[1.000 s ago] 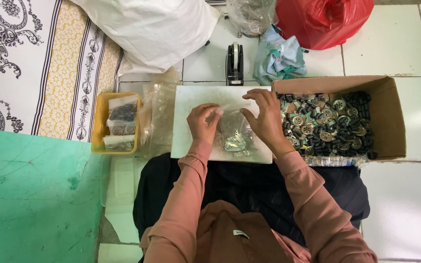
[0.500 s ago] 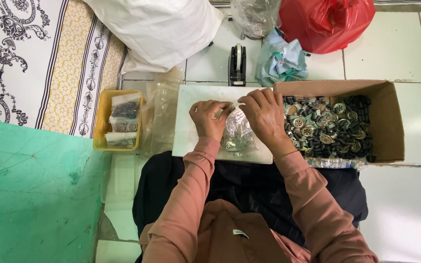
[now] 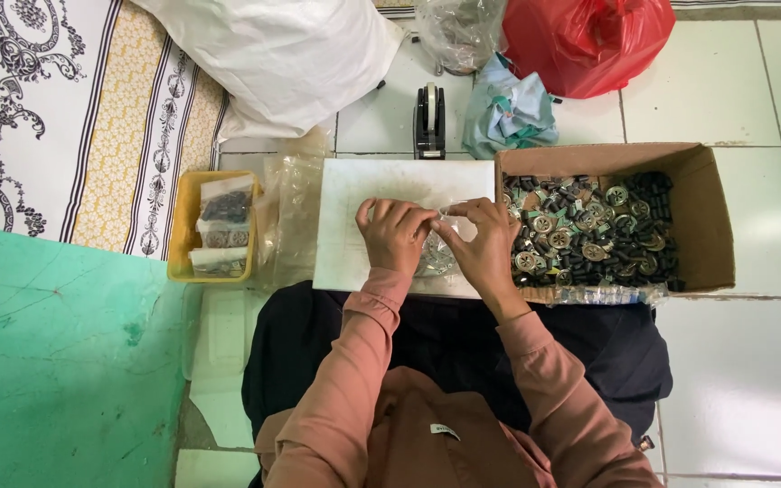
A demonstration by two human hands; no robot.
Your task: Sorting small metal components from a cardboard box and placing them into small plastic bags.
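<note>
Hands are meeting over the white board (image 3: 354, 226) on our lap. We are pinching the top edge of a small clear plastic bag (image 3: 434, 258) between the fingertips of both: our left hand (image 3: 395, 237) is curling over it from the left, and our right hand (image 3: 485, 244) is closing on it from the right, so the fingertips are almost touching. The bag is lying on the board, mostly hidden beneath our fingers; it appears to be holding small metal parts, though the view is too poor to be sure. Just right of the board, an open cardboard box (image 3: 711, 217) is sitting full of dark round parts (image 3: 589, 230). To the left, a yellow tray (image 3: 183, 226) is holding filled packets (image 3: 223, 221). Beyond the board, a black tape dispenser (image 3: 429, 122) is standing on the tiled floor.
</note>
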